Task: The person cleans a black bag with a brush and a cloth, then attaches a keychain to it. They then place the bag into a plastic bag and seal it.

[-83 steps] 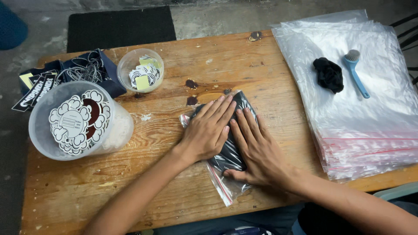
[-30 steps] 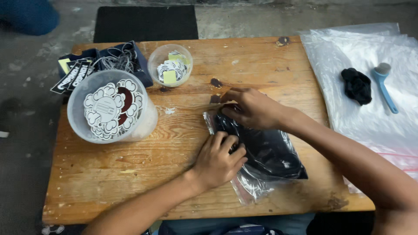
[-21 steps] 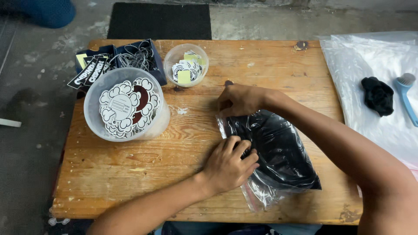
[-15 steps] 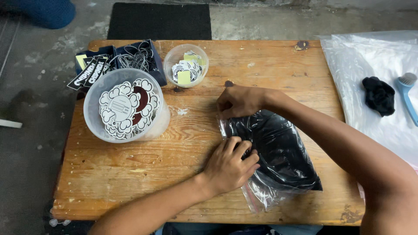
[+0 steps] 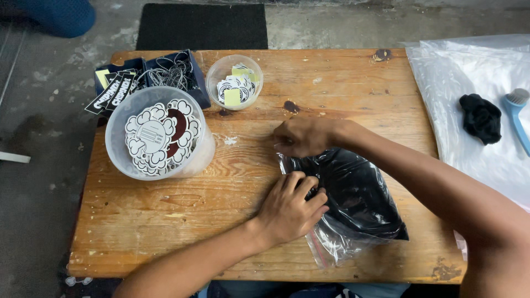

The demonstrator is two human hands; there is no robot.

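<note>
A clear zip bag (image 5: 353,209) with a folded black garment inside lies on the wooden table (image 5: 165,221), right of centre. My left hand (image 5: 290,207) presses on the bag's near left edge, fingers curled onto the plastic. At the bag's far top corner my right hand (image 5: 301,137) pinches the plastic, its forearm crossing over the bag from the right.
A large clear tub (image 5: 157,135) of cloud-shaped stickers stands at the left. Behind it are a dark box (image 5: 165,72) of chains and tags and a small clear cup (image 5: 234,81) of stickers. A stack of clear bags (image 5: 475,77) at the right carries a black cloth (image 5: 481,117) and a blue brush (image 5: 518,113).
Both hands lay flat on the bag earlier. Now the right hand grips the top corner and the left hand curls on the near edge. The view has shifted left and closer.
</note>
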